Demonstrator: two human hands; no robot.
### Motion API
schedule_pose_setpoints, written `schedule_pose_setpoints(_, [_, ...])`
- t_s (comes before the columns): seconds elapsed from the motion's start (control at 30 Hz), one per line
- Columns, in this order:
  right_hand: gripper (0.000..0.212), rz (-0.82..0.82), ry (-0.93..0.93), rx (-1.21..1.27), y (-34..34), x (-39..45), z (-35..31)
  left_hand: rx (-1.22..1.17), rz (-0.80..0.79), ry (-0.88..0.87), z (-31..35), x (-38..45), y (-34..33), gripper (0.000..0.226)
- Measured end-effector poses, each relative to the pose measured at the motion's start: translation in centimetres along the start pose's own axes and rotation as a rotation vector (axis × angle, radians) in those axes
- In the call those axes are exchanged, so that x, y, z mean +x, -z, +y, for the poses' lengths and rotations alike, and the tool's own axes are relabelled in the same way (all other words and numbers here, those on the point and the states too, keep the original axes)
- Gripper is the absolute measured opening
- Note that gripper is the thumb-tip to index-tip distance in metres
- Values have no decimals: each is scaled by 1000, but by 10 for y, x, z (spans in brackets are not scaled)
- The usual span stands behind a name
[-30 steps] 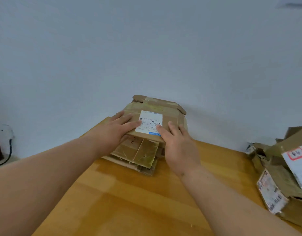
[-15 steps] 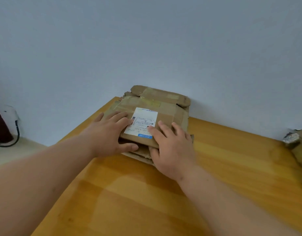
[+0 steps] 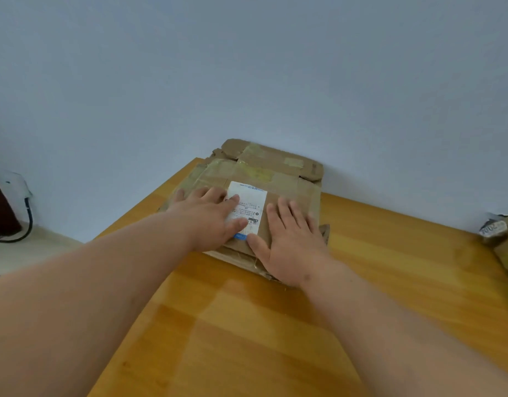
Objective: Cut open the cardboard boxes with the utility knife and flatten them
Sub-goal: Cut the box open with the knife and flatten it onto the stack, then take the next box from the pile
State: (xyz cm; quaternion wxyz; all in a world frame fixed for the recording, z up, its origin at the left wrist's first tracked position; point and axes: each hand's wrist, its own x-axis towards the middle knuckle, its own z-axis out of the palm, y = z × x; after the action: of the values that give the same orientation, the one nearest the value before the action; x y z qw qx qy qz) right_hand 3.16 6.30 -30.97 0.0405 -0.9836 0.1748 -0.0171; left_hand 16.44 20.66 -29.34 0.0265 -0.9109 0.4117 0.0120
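Cardboard box [image 3: 278, 173] lies flattened on the far left corner of the wooden desk [image 3: 390, 253], its back edge against the pale wall [image 3: 247, 67]. Both hands press on it with straight, spread fingers: the left hand [image 3: 210, 219] partly covers the white shipping label [image 3: 250, 202], and the right hand [image 3: 290, 239] lies flat just beside the label. More cardboard [image 3: 502, 242] sits at the desk's right edge.

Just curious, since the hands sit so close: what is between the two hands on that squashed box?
In the head view, the white shipping label on the flattened cardboard box lies between the left hand and right hand; the left fingertips overlap its edge.
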Motion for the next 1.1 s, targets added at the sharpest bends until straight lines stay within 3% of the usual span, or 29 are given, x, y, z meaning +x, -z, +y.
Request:
schedule_pose_setpoints(0.37, [84,-63,-12,111,-5,8,5,-59,-6,63,18,19,-14,83])
schedule_pose_setpoints(0.43, [81,11,21,158,-1,3,6,-61,-21,68,19,17,-11,81])
schedule_pose_setpoints(0.53, [52,251,123,145,4,-18,10,-63,-64,86,21,14,-3,75])
schedule_pose_setpoints(0.63, [35,333,179,125,5,-43,20,-61,-42,112,25,5,5,69])
schedule_pose_setpoints(0.77, [35,335,109,164,17,-72,47,-66,73,70,45,-13,17,63])
schedule_pose_setpoints(1.1, [37,313,-59,51,58,-167,121,0,120,-127,150,-49,63,65])
